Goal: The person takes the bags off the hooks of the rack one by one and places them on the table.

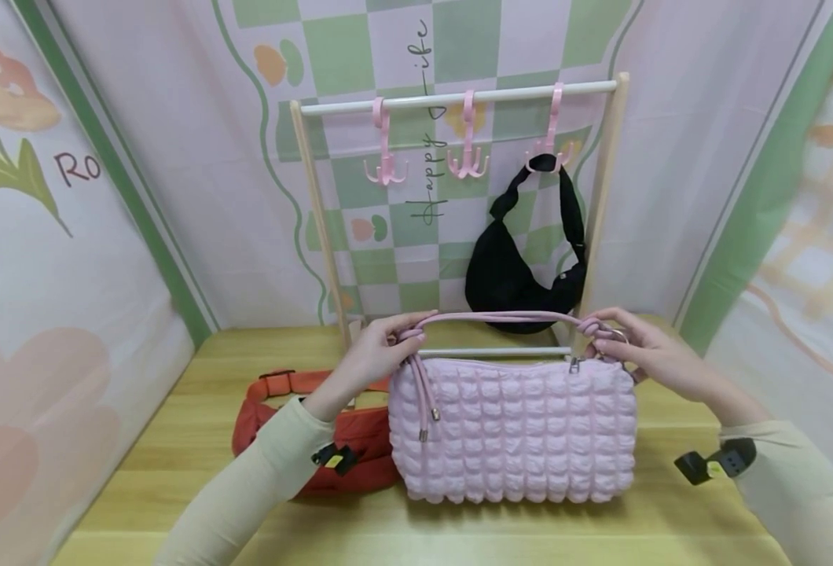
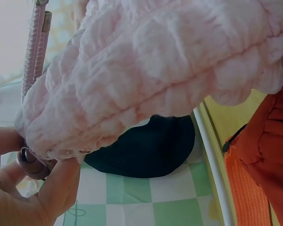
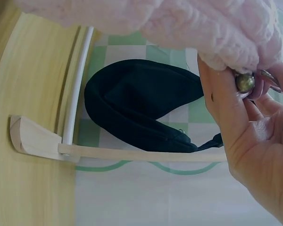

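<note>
A pink quilted bag [image 1: 515, 432] hangs upright between both hands, its thin strap [image 1: 501, 317] stretched along the top. My left hand [image 1: 381, 352] pinches the strap's left end, where two cord ends with metal tips dangle. At the knotted right end, beside a metal ring, my right hand [image 1: 646, 354] grips the strap. The left wrist view shows the left hand [image 2: 35, 188] at the corner of the pink bag [image 2: 146, 61]. In the right wrist view the right hand [image 3: 250, 127] holds the strap end below the pink fabric [image 3: 179, 23].
Behind stands a rack with a white rail [image 1: 423, 101] and three pink hooks, the middle one [image 1: 468, 149] and left one [image 1: 385, 149] bare. A black bag [image 1: 508, 275] hangs from the right hook [image 1: 552, 134]. A red bag [image 1: 360, 448] lies on the wooden table [image 1: 176, 448], left of the pink bag.
</note>
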The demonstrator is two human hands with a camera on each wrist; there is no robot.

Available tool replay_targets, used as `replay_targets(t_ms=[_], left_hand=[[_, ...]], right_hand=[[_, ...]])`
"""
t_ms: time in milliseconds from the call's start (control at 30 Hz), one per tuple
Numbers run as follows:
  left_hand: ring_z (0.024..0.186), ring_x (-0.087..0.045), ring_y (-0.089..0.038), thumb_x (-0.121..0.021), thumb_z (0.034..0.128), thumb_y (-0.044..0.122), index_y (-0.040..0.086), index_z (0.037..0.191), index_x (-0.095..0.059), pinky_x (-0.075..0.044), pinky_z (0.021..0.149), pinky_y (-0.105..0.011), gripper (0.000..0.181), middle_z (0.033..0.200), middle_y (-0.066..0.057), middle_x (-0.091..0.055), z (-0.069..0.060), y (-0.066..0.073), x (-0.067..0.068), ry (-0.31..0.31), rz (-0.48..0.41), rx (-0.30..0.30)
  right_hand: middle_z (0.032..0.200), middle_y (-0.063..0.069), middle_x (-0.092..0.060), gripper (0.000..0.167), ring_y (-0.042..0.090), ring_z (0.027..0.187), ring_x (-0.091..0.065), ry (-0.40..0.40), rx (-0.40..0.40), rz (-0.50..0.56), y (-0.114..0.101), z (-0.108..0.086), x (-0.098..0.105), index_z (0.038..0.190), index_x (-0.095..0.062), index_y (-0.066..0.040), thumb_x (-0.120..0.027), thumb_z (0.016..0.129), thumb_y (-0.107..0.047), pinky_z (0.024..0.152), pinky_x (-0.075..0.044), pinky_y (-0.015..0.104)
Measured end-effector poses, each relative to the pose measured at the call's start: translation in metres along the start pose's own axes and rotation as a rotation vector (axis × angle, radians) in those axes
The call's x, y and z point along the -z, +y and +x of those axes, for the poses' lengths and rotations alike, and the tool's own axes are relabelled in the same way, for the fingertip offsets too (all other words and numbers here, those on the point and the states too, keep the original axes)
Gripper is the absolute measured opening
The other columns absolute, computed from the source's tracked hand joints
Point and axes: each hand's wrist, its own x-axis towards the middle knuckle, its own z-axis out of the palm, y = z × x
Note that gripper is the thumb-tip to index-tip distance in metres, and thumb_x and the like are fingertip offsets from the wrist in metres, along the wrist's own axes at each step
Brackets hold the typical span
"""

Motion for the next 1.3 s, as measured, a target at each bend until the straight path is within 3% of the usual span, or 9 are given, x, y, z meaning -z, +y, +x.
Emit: replay_targets(t_ms=[233, 533, 667, 800, 1033, 1300], left_hand=[[0.050, -0.037, -0.008, -0.059, 0.0944, 0.025, 0.031, 0.129, -0.059, -0.034, 0.046, -0.020, 0.035, 0.069, 0.002, -0.051, 0.002, -0.007, -0.001, -0.025, 0.023, 0.055], [0.048, -0.039, -0.007, -0.061, 0.0931, 0.022, 0.028, 0.128, -0.060, -0.036, 0.046, -0.021, 0.036, 0.073, 0.001, -0.053, 0.007, -0.016, -0.001, -0.041, -0.001, 0.114], [0.048, -0.039, -0.007, -0.061, 0.0928, 0.022, 0.029, 0.128, -0.060, -0.035, 0.044, -0.022, 0.036, 0.074, 0.000, -0.053, 0.010, -0.021, -0.002, -0.049, -0.042, 0.136], [0.050, -0.040, -0.008, -0.061, 0.0926, 0.021, 0.029, 0.128, -0.060, -0.036, 0.044, -0.021, 0.036, 0.077, 0.000, -0.054, 0.014, -0.028, -0.003, -0.052, -0.060, 0.142], [0.052, -0.041, -0.008, -0.061, 0.0924, 0.021, 0.027, 0.128, -0.060, -0.037, 0.046, -0.022, 0.036, 0.078, 0.000, -0.055, 0.017, -0.034, -0.004, -0.057, -0.050, 0.140], [0.050, -0.041, -0.008, -0.061, 0.0923, 0.023, 0.025, 0.129, -0.060, -0.038, 0.045, -0.022, 0.037, 0.075, 0.001, -0.055, 0.021, -0.040, -0.005, -0.058, -0.039, 0.167]], right_hand=[[0.098, 0.000, -0.066, 0.023, 0.013, 0.079, -0.066, -0.021, -0.050, 0.011, 0.003, 0.001, -0.003, 0.125, -0.043, -0.017, -0.042, 0.102, -0.016, 0.056, -0.056, 0.043], [0.097, -0.005, -0.064, 0.023, 0.013, 0.078, -0.065, -0.014, -0.095, -0.030, 0.011, 0.003, -0.006, 0.125, -0.043, -0.017, -0.044, 0.101, -0.019, 0.056, -0.056, 0.043], [0.098, 0.001, -0.063, 0.024, 0.014, 0.079, -0.065, -0.008, -0.109, -0.026, 0.016, 0.006, -0.008, 0.125, -0.042, -0.016, -0.044, 0.101, -0.020, 0.056, -0.056, 0.043], [0.100, 0.006, -0.061, 0.026, 0.015, 0.078, -0.065, -0.002, -0.122, -0.023, 0.021, 0.008, -0.010, 0.125, -0.042, -0.014, -0.045, 0.101, -0.022, 0.057, -0.056, 0.044], [0.097, -0.001, -0.063, 0.027, 0.015, 0.077, -0.065, 0.012, -0.129, -0.017, 0.029, 0.011, -0.012, 0.125, -0.042, -0.013, -0.045, 0.101, -0.024, 0.057, -0.056, 0.043], [0.098, -0.001, -0.065, 0.030, 0.015, 0.079, -0.066, 0.008, -0.145, -0.001, 0.038, 0.016, -0.014, 0.127, -0.042, -0.010, -0.046, 0.101, -0.025, 0.058, -0.057, 0.044]])
